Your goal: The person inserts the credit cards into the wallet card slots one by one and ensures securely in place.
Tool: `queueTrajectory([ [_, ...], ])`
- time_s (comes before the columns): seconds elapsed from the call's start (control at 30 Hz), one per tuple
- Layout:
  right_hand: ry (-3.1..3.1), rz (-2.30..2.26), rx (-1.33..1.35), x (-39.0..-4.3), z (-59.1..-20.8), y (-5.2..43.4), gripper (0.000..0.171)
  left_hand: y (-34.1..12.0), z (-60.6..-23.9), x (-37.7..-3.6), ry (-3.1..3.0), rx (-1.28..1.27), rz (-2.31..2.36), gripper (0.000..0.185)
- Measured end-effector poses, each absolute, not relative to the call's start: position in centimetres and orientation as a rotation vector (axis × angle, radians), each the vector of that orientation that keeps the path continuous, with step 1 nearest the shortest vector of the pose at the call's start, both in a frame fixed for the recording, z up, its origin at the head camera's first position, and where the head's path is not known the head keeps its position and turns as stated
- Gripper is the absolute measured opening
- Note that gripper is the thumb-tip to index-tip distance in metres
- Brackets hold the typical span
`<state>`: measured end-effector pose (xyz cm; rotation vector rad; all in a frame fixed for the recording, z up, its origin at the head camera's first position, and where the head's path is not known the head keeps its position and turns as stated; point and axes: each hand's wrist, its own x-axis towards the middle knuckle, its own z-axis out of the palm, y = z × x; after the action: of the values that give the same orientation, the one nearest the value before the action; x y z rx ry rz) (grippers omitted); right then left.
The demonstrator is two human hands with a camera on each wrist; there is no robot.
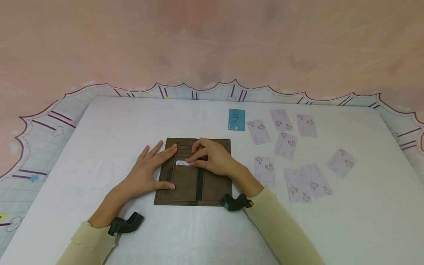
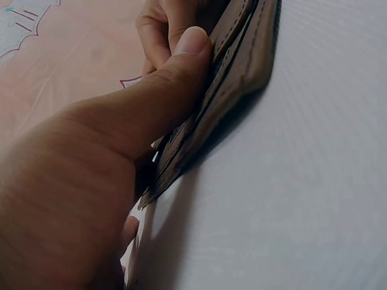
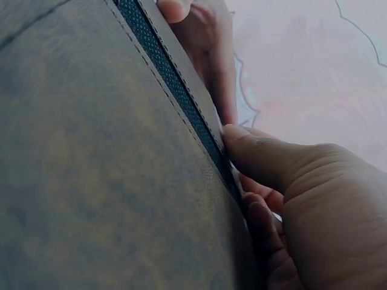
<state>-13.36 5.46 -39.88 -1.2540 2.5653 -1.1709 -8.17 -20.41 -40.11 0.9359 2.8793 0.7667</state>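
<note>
Sleeves of pale cream cloth came in from the near edge of the bench, each wrist carrying a small black camera mount, and both hands met over the brown wallet, which lay open and flat on the white sheet near the middle of the bench. On the wallet's left side the left hand rested with its fingers spread and nearly straight, the fingertips pressing the left flap and the thumb lying on the flap's lower part; the left wrist view showed that thumb flat against the stitched leather edge. Over the wallet's upper middle the right hand was curled, its fingertips pinching a white card that sat partly inside one of the card slots, just beside the left hand's fingertips. A dark elastic strip ran down the wallet below the right hand. To the right of the wallet, several pale lilac cards lay scattered face up, some overlapping, some well apart. Beyond the wallet's far right corner lay a single teal card, and past it the scalloped border of a patterned mat and a pink surface.
</note>
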Motion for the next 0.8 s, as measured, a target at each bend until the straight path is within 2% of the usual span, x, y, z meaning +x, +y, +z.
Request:
queueTrajectory([
  [0.8, 2.493, -1.144, -1.348, -13.35, -39.69, 5.66, 0.014, -20.42, -40.2, -8.22, 2.869, 0.92, 0.768, 0.104],
])
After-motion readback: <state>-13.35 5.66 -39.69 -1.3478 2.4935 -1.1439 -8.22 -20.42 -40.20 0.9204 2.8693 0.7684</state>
